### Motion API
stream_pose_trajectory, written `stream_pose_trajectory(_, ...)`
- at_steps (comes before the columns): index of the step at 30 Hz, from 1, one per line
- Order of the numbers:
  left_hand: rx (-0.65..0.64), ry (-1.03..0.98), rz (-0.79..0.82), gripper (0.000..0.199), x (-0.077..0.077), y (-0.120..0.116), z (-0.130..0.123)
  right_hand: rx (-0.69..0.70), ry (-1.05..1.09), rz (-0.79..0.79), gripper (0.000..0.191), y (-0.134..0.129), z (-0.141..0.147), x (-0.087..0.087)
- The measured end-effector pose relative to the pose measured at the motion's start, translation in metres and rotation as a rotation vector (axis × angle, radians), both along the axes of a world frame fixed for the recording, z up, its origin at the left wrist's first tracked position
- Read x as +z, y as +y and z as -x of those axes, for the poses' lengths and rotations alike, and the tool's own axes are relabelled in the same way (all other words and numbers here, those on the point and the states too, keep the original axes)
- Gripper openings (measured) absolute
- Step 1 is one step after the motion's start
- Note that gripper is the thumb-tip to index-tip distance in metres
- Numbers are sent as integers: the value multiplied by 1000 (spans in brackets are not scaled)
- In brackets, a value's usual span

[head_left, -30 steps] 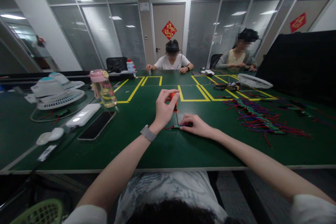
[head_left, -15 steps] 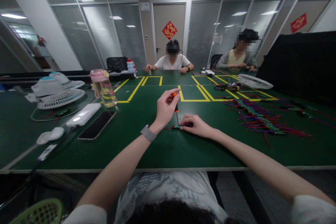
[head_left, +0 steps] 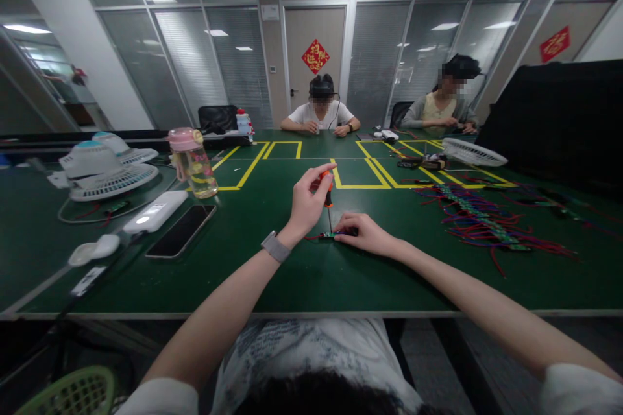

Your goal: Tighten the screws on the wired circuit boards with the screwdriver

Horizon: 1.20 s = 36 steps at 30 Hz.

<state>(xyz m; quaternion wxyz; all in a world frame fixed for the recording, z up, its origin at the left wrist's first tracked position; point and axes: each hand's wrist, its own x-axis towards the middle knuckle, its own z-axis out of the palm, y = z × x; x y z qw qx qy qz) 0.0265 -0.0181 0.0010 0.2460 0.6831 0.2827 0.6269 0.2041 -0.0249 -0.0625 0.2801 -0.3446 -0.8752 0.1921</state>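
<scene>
My left hand (head_left: 309, 197) is closed around the orange-and-black handle of a screwdriver (head_left: 328, 198), the index finger lying over its top. The screwdriver stands nearly upright, its shaft reaching down to a small green circuit board (head_left: 327, 235) on the table. With fingertips pinched at the board's right end, my right hand (head_left: 364, 233) holds it and its wires against the tabletop. Red wire shows at the board's left side, and dark wires are partly hidden under the right fingers. Whether the tip sits in a screw is too small to tell.
Many wired circuit boards (head_left: 481, 217) lie in a row at right, near a white fan part (head_left: 472, 152). At left are a phone (head_left: 181, 231), a power bank (head_left: 156, 211), a water bottle (head_left: 195, 165) and fans (head_left: 111, 175). Two people sit across the table (head_left: 292, 292).
My hands, the screwdriver and the board look almost unmoved. Across the table, the person in white has brought one hand inward, closer to the other.
</scene>
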Motion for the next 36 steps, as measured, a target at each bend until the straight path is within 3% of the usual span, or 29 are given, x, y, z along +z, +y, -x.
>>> stream_pose_trajectory(36, -4, -11, 34, 22, 3, -3, 0, -4, -11, -5, 19, -1, 0, 2)
